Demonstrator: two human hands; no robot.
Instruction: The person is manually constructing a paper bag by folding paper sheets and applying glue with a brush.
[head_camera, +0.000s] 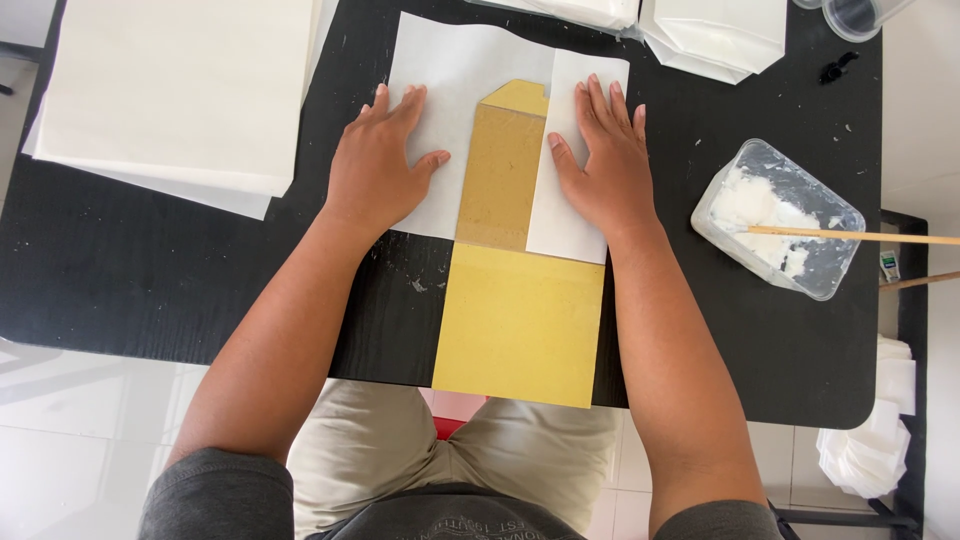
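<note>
A white paper sheet (455, 70) lies on the black table (150, 270) with a yellow-brown cardboard template (515, 310) on it. The sheet's right side is folded over the cardboard as a white flap (565, 225). My left hand (378, 165) lies flat, fingers apart, on the sheet left of the cardboard. My right hand (605, 165) presses flat on the folded flap. The cardboard's lower half sticks out toward me past the table edge.
A stack of white sheets (170, 90) lies at the back left. Folded white paper bags (715, 30) sit at the back right. A clear tub of white paste (785, 215) with a wooden stick (860, 236) stands right. More white paper (870, 450) rests lower right.
</note>
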